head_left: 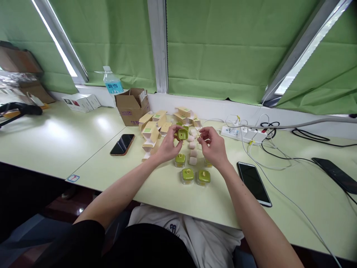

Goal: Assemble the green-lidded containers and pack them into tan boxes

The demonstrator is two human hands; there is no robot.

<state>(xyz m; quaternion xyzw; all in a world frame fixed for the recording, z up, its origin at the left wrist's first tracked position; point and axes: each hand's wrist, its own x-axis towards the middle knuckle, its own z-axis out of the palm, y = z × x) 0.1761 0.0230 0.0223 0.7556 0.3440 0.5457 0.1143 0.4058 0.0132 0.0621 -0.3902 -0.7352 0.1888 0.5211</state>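
Green-lidded jars (pixel 187 176) sit nearest on the worktop (pixel 156 193). Past them, the left hand (pixel 169 145) has its grip closed on a green lid (pixel 183 134), hollow side showing. Beside pale blocks (pixel 192 153), the right hand (pixel 214 147) bends its fingers; I can't tell whether that grip holds anything. Small boxes (pixel 150 130) lie behind.

held cup (pixel 183 134): 1
jars (pixel 187 176): 4, one partly hidden
blocks (pixel 192 161): 4+
small boxes (pixel 150 131): overlapping, can't count
phones (pixel 122 144): 2
black slab (pixel 336 175): 1
bottle (pixel 113 82): 1
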